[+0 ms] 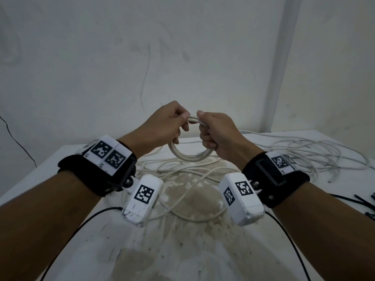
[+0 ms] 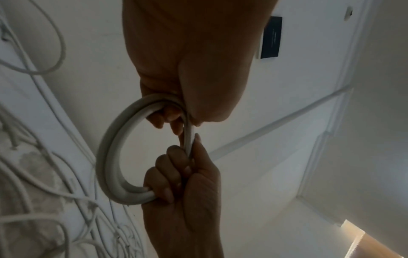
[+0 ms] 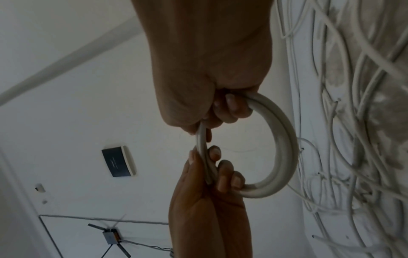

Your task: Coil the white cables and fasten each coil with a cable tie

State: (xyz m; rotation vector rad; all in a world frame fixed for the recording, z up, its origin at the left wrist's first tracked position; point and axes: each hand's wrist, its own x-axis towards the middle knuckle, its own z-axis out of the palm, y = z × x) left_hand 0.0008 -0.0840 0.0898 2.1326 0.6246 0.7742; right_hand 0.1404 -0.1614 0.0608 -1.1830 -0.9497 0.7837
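White cable is seen wound into a small round coil [image 1: 189, 154], held up above the table [image 1: 60, 157] at the centre of the head view. Its top is gripped from both sides: the left hand [image 1: 164, 124] is curled round the left part of the loop, and the right hand [image 1: 218, 131] is curled round the right part, with the two thumbs nearly meeting over the strands. In the left wrist view the coil [image 2: 108, 157] is shown as several strands lying side by side, clamped near the top by the left hand [image 2: 187, 61] and lower down by the right hand [image 2: 187, 192]. The same grip is shown mirrored in the right wrist view, where the coil [image 3: 284, 139] curves out to the right of the frame between the right hand [image 3: 209, 61] above and the left hand [image 3: 209, 200] below. Loose white cables [image 1: 304, 153] are spread in a tangle over the table at the middle and right of the head view. Black cable ties [image 1: 365, 203] are seen lying at the right edge of that frame, well apart from the coil. Whether any tie has been put on the coil cannot be told.
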